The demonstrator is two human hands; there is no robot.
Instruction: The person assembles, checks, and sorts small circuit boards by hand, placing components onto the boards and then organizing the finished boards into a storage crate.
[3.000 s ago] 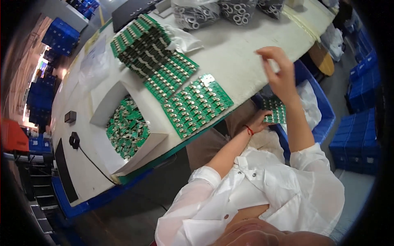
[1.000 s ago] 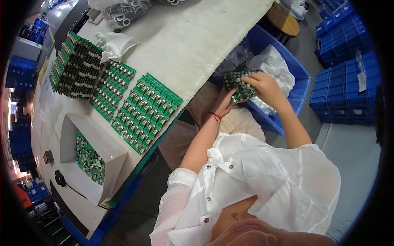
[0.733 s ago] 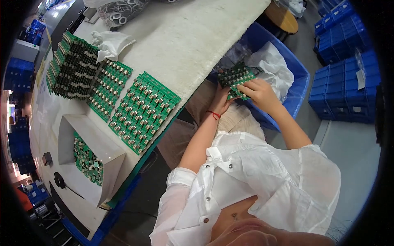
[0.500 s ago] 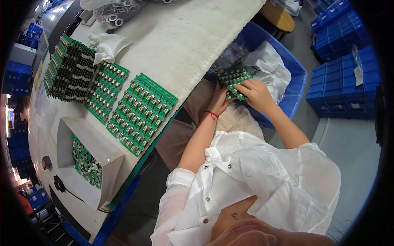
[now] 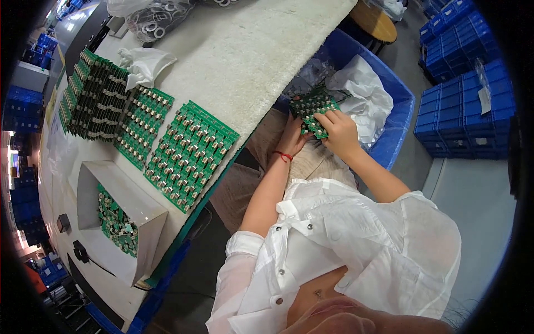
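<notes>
Over the edge of a blue bin (image 5: 401, 119), a green circuit board panel (image 5: 315, 104) with rows of small metal parts is held tilted between my two hands. My left hand (image 5: 292, 137), below a red string bracelet, grips its near left edge; part of its fingers is under the board. The fingers of my right hand (image 5: 340, 131) are closed on the board's near right part, with fingertips on its upper face. Whether a small piece is pinched there cannot be made out. White crumpled wrapping (image 5: 367, 92) lies in the bin beyond the board.
On the white padded table (image 5: 261, 50) at left lie two flat board panels (image 5: 192, 153) beside a row of upright panels (image 5: 100, 97). A white box (image 5: 153, 214) holds small loose boards. Bags of rings (image 5: 161, 22) sit far left. Blue crates (image 5: 464, 108) are stacked at right.
Both hands and the held board have shifted slightly left. My right fingers have moved a little along the board's near part. The things on the table stay as they were.
</notes>
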